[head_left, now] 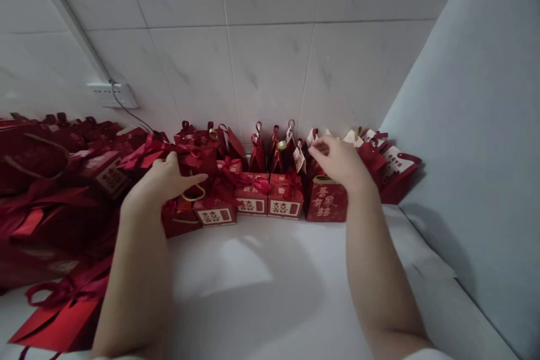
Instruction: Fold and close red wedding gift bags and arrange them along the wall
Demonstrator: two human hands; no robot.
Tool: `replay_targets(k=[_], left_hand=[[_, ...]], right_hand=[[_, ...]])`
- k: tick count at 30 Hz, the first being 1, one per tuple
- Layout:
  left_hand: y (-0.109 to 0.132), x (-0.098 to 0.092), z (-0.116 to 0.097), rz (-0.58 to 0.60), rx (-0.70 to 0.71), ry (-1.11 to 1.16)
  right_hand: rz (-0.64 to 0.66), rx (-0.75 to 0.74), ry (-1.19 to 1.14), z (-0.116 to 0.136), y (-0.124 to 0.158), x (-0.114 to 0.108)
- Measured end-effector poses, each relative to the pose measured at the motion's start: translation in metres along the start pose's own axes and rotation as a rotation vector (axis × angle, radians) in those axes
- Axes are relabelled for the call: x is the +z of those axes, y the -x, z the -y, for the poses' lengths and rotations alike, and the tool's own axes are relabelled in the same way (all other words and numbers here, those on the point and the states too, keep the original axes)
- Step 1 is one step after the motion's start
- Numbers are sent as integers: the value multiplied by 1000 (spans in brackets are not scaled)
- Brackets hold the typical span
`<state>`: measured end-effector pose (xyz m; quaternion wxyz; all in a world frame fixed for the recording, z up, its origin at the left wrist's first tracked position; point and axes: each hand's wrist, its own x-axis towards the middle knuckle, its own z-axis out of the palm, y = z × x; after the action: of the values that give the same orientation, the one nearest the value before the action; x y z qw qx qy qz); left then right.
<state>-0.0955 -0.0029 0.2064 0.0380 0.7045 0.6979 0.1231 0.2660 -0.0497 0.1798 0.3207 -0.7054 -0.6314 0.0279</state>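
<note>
My left hand reaches over red gift boxes at left of centre. Its thumb is stretched out to the right, away from the fingers, whose tips are partly hidden. Just beyond the thumb stands a red box, and below it is a gold cord handle. My right hand is at the right of the row, thumb and forefinger brought together at the upper part of a small red gift box. Below the wrist stands a larger red box with gold characters.
Red boxes with white labels line the front of the row, with pointed ribbon-looped boxes behind. More red bags crowd the left. A white surface, tiled wall, wall socket and pale right-hand panel surround them.
</note>
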Motion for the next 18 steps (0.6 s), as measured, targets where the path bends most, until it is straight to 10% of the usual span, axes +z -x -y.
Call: replay_targets(k=[9,18], left_hand=[[44,-27,-12,-136,158,-115],[48,-23,-25,11,359,7]], right_hand=[[186,125,188,5,-24,59],[-51,93,182,-34,-27,19]])
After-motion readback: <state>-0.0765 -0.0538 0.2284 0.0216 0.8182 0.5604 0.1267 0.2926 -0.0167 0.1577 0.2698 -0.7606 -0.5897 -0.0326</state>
